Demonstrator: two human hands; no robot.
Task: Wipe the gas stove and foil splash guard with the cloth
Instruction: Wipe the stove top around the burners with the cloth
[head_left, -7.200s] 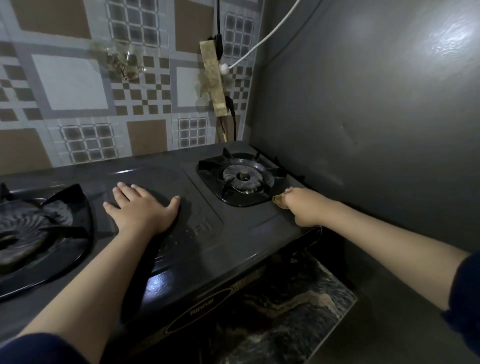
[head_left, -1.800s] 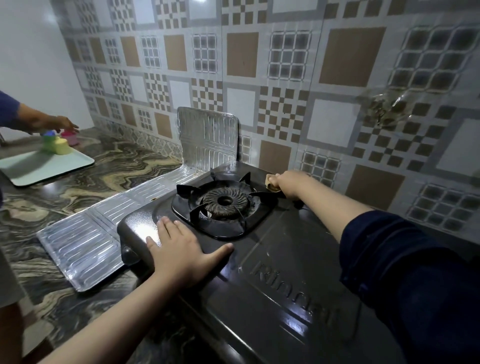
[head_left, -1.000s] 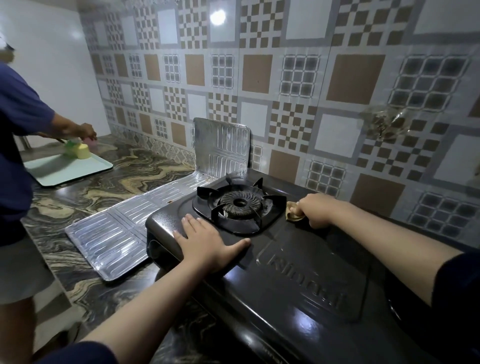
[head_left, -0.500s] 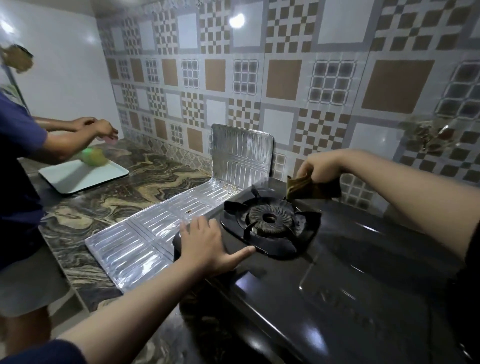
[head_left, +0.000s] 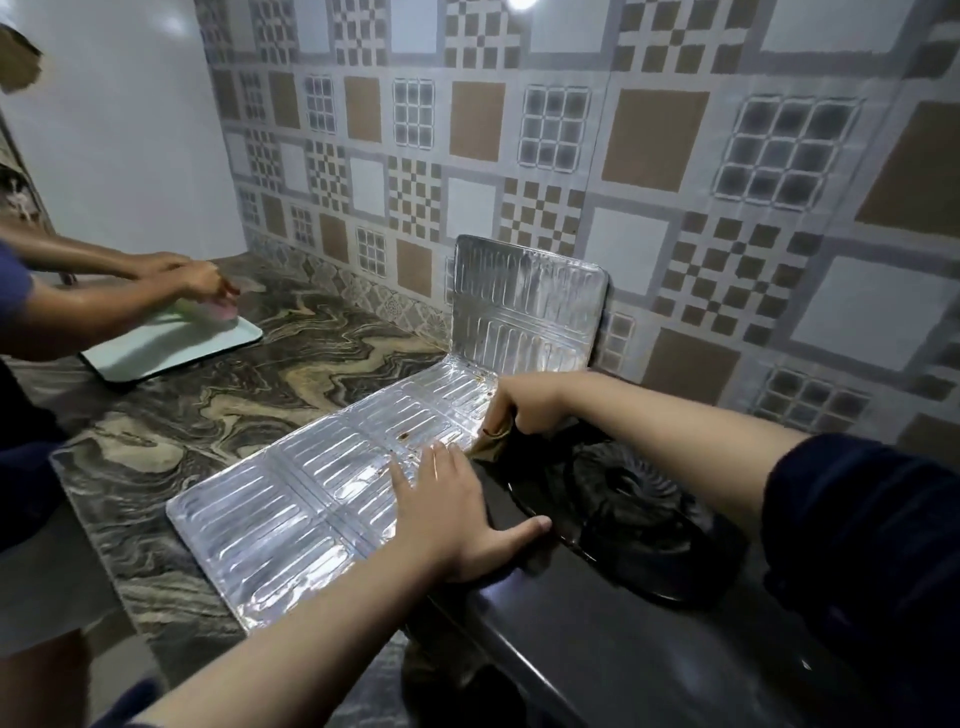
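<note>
**Cloth at the seam between stove and foil**

Biggest thing in view, the black gas stove (head_left: 597, 613) fills the lower right, its far end cut off by the frame edge and by a dark sleeve (head_left: 872, 545). Beside it on the marbled countertop (head_left: 218, 415), the foil splash guard (head_left: 332, 499) lies mostly flat, one panel standing upright against the tiled wall (head_left: 675, 171); brown specks dot the foil near the stove. The burner grate (head_left: 639, 499) sits dark and partly hidden under the right forearm.

Now the hands. The left hand (head_left: 447, 514) lies flat, fingers straight and together, across the stove's left edge with fingertips reaching onto the foil, thumb spread along the stove top, holding nothing. The right hand (head_left: 530, 402) has its fingers curled down around a bunched tan cloth (head_left: 491, 441), which hangs below the knuckles right at the join of foil and stove corner, just beyond the left fingertips. Whether the cloth actually touches the surface is hard to tell.

At far left, another person's hands (head_left: 197, 278) work over a pale tray (head_left: 171, 348), blurred.
</note>
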